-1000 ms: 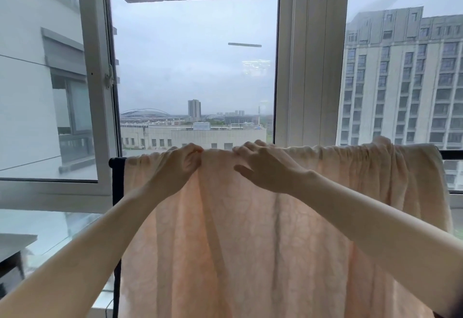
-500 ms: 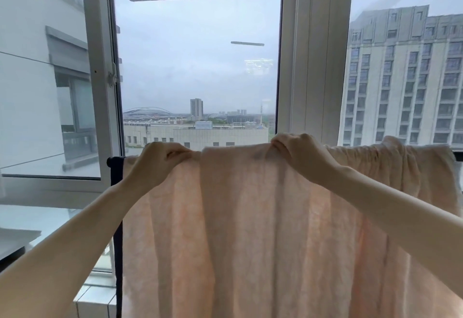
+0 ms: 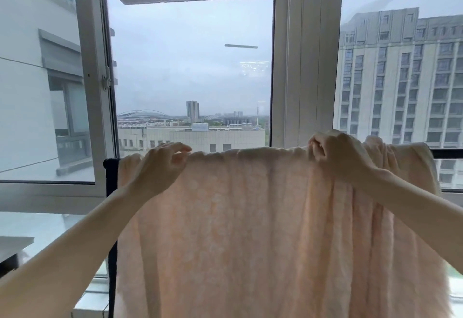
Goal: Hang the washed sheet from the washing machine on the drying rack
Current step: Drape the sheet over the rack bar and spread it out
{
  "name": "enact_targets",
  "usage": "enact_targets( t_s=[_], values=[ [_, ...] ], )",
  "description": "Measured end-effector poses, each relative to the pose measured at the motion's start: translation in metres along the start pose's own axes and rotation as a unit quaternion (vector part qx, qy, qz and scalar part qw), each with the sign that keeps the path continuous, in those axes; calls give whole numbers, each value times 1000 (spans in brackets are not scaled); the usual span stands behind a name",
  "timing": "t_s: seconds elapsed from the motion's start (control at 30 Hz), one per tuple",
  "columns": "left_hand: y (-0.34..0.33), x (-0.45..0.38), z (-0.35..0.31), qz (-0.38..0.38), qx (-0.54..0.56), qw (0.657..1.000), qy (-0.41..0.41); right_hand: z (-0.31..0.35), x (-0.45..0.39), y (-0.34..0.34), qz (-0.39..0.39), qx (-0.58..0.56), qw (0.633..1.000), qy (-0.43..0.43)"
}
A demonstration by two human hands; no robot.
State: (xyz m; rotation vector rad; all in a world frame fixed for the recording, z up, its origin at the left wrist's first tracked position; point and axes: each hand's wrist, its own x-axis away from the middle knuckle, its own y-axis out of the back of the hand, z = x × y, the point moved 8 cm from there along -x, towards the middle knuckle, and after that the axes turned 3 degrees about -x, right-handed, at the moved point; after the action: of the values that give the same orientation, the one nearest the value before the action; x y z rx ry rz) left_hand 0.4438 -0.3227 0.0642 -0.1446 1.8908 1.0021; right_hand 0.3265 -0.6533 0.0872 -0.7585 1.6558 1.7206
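Because the pink sheet point(image 3: 250, 230), draped over the drying rack point(image 3: 111, 192), looks soft and limp, both hands, the left hand point(image 3: 162, 167) and right hand point(image 3: 338, 152), pinch its top fold.

Pale peach sheet point(image 3: 263, 230), thin and faintly patterned, draped over the top bar of a black drying rack point(image 3: 111, 192) standing before the window. The cloth hangs in long vertical folds down out of view; its top edge is gathered in small ruffles along the bar. The rack's bar shows bare at the far right, its upright post at the left, beside the sheet's left edge.
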Motion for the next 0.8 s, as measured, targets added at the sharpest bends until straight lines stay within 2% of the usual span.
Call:
enact_targets(
  t_s=[0.17,0.27,0.37,0.47,0.57,0.8],
  values=[
    [-28,-5,-43,16,44,995,-86,91,-13,-17,6,-95,988,118],
    [-32,-8,-48,-11,64,995,-78,132,-17,-41,26,-93,979,177],
    [-30,-9,-41,-16,91,994,-55,147,-17,-53,3,-70,974,217],
    [-23,-10,-30,-27,80,996,-38,140,-18,-51,-18,-97,972,214],
    [-16,-8,-17,-35,55,998,-13,124,-23,-48,-26,-73,980,184],
    [-4,0,12,-30,31,999,12,46,-11,-28,-29,-55,993,102]
  ],
)
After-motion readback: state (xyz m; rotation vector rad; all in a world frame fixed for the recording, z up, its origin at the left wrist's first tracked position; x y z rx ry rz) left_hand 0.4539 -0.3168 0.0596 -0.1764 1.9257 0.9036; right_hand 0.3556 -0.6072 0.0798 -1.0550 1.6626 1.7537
